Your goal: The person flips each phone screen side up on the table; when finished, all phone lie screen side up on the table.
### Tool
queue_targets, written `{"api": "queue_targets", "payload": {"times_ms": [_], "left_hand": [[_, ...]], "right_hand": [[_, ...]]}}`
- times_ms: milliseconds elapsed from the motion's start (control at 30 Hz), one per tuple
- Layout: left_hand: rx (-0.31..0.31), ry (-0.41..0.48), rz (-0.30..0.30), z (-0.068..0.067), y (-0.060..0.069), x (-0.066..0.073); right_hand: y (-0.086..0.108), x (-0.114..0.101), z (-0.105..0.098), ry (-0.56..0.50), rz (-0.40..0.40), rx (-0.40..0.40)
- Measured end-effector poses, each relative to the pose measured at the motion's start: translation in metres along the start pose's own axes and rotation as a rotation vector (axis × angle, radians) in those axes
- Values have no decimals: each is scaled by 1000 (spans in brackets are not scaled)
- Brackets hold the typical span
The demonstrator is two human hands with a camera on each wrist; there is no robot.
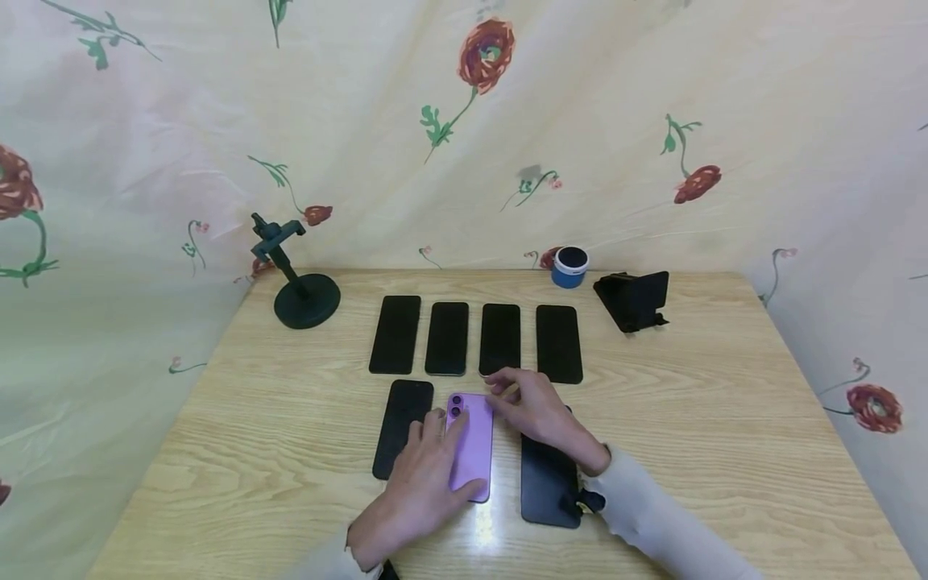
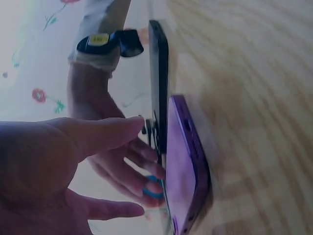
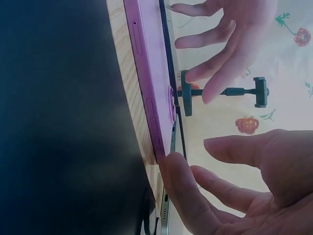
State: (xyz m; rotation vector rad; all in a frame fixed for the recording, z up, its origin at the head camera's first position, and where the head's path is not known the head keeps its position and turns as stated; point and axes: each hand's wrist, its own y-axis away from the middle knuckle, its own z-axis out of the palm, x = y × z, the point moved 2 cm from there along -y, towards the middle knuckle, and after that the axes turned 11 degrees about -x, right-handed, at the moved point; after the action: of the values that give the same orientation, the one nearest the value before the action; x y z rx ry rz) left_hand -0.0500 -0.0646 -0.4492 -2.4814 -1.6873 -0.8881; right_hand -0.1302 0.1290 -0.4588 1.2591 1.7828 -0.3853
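Observation:
A purple phone [image 1: 474,455] lies back up on the table, its cameras at the upper left corner. My left hand [image 1: 426,483] hovers over its left side, fingers spread. In the left wrist view, a gap separates the thumb from the purple phone [image 2: 182,161]. My right hand [image 1: 535,409] is by the phone's upper right corner. One fingertip appears to touch that corner in the right wrist view, while the thumb of the right hand [image 3: 279,191] stays apart. Black phones lie on either side: one [image 1: 395,427] to the left, another [image 1: 548,491] partly beneath the right wrist.
Several black phones, including one [image 1: 395,334] at the left end, form a row farther back. A black phone stand [image 1: 308,301] with a round base stands back left. At the back right are a blue-and-white jar [image 1: 569,274] and a folding black stand [image 1: 634,302]. Floral cloth hangs behind.

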Motion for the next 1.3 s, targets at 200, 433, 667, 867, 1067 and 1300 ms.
{"api": "queue_targets", "payload": {"times_ms": [200, 433, 667, 867, 1067, 1300], "left_hand": [[-35, -46, 11, 8, 1, 9], [-89, -90, -13, 14, -2, 16], [-56, -175, -6, 17, -3, 18], [-54, -194, 14, 20, -2, 19], [-62, -206, 15, 22, -2, 20], [-54, -206, 23, 23, -5, 21]], "right_hand": [[-2, 2, 3, 24, 49, -11], [-5, 4, 4, 36, 67, -15], [-6, 5, 5, 28, 70, -37], [-6, 4, 6, 15, 70, -46], [-5, 4, 8, 11, 87, -45], [-4, 4, 8, -10, 94, -66]]}}
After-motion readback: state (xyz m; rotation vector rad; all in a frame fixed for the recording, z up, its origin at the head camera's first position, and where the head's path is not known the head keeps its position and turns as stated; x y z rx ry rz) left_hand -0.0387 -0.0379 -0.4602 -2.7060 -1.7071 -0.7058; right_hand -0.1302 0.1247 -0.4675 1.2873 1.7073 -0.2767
